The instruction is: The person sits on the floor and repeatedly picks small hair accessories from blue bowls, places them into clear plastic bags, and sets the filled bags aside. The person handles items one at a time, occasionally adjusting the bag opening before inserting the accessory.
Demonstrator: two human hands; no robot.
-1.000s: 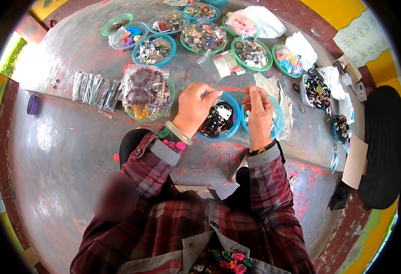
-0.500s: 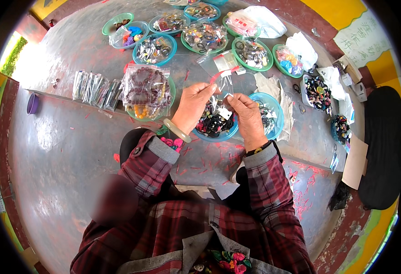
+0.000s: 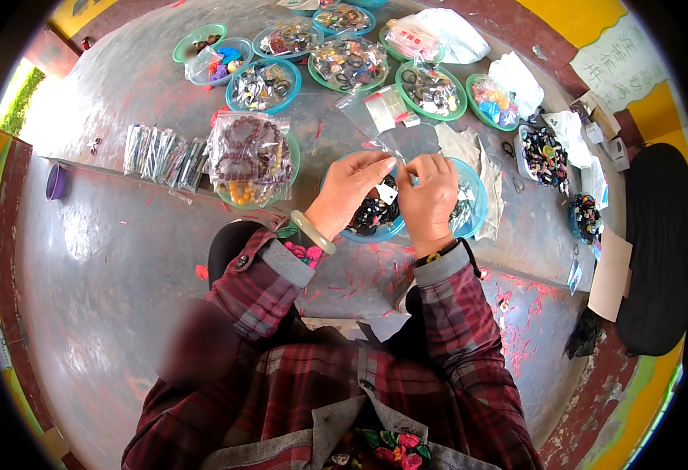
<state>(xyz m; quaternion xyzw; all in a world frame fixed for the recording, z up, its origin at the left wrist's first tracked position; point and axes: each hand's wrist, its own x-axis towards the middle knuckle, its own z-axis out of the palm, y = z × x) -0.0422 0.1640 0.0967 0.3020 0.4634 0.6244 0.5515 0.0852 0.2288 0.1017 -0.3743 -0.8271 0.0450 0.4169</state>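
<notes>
My left hand (image 3: 352, 190) and my right hand (image 3: 429, 200) meet over a blue bowl (image 3: 387, 233), fingertips closed and almost touching. Between them they pinch a small clear plastic bag (image 3: 389, 147), whose upper part sticks out beyond the fingers; what is inside is hidden. Dark hair ties (image 3: 370, 216) and a white tag (image 3: 386, 193) show in the gap under my hands. Partly behind my right hand stands a second blue bowl (image 3: 481, 205) with small clear packets in it. A stack of flat clear bags (image 3: 387, 108) with red edges lies just beyond.
Bagged beaded bracelets (image 3: 250, 149) cover a green bowl at the left, beside a row of slim packets (image 3: 164, 155). Several bowls of bagged accessories, including a green bowl (image 3: 459, 106), stand farther back. A white basket (image 3: 523, 157) is at right. Red strips (image 3: 520, 329) litter the floor.
My hands have come closer together, and the right hand has turned with its back upward. The red strip by my left fingertips no longer shows there.
</notes>
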